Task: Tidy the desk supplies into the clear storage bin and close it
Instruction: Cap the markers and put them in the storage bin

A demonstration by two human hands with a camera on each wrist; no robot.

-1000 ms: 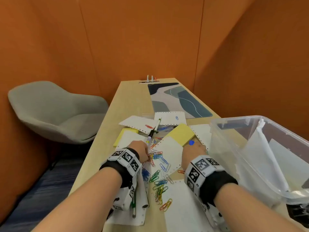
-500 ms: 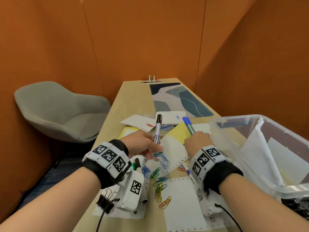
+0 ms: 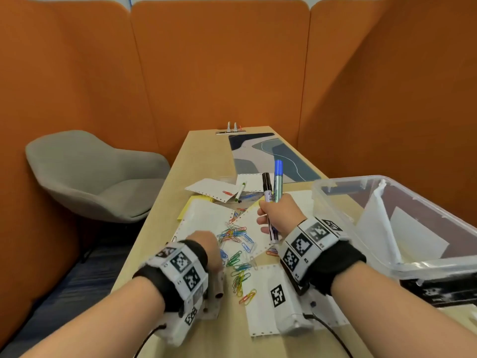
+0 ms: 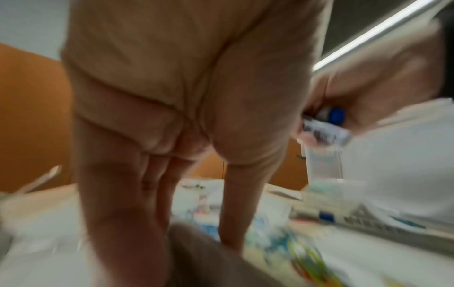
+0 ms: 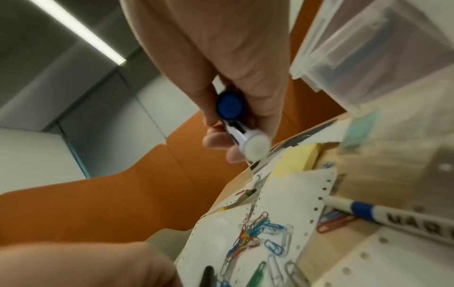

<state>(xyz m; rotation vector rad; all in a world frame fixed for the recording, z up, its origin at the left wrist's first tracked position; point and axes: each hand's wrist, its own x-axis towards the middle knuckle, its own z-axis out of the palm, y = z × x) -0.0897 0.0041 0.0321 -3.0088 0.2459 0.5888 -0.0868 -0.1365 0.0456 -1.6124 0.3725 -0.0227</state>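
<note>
My right hand grips two markers upright over the papers: a black-capped white marker and a blue-capped marker. Their butt ends show in the right wrist view, below the right hand. The clear storage bin stands open on the right with white sheets inside. My left hand is low on the desk beside the coloured paper clips. Its fingers point straight down and hold nothing I can make out; that view is blurred. A blue-banded marker lies on the desk.
White perforated sheets, a yellow pad and a green-tipped pen lie mid-desk. A patterned desk mat and a socket strip are at the far end. A grey chair stands left. Orange partitions enclose the desk.
The black-capped marker passed from my left hand to my right, which now holds both markers upright. My left hand dropped back to the desk by the paper clips.
</note>
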